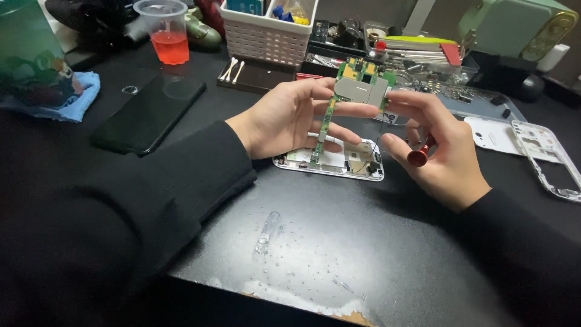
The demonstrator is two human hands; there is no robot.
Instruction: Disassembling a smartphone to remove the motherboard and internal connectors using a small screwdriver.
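Note:
A green circuit board [361, 85] with a silver metal shield and a narrow strip hanging down is held up above the table between both hands. My left hand [290, 118] pinches its lower left edge. My right hand [439, 151] touches its right edge with the fingertips and also holds a red-handled screwdriver [419, 156] against the palm. Directly under the board lies an opened phone body [331, 162], silver-framed, partly hidden by my left hand.
A black phone screen panel [148, 115] lies at left beside a blue cloth [75, 97]. A plastic cup of red drink [166, 33], a white basket [266, 33], cotton swabs [232, 69] and tool trays [417, 57] stand behind. White phone cover [493, 136] and frame [554, 160] lie at right.

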